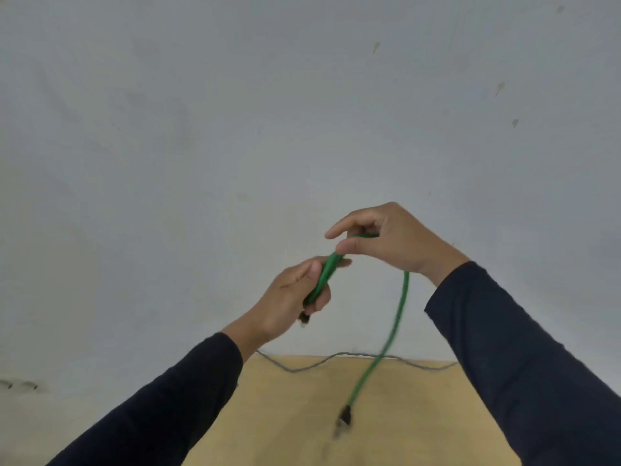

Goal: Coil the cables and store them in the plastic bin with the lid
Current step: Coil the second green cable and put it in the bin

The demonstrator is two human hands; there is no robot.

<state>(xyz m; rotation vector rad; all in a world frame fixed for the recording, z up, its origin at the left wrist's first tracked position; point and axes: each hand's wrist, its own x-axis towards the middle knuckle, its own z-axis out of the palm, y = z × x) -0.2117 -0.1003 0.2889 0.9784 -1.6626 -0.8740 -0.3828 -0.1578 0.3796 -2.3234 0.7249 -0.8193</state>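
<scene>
A green cable (400, 307) is held up in front of a pale wall by both hands. My left hand (289, 297) grips a folded bundle of its loops, with a dark plug poking out below the fingers. My right hand (386, 240) pinches the cable just above that bundle, thumb and fingers closed on it. From the right hand the loose length hangs down, blurred, to a dark connector (344, 415) dangling over the table. The plastic bin and its lid are out of view.
A tan wooden table (302, 415) lies below, against a plain grey-white wall (235, 129). A thin grey cable (302, 366) runs wavily along the table's far edge. Both forearms wear dark sleeves.
</scene>
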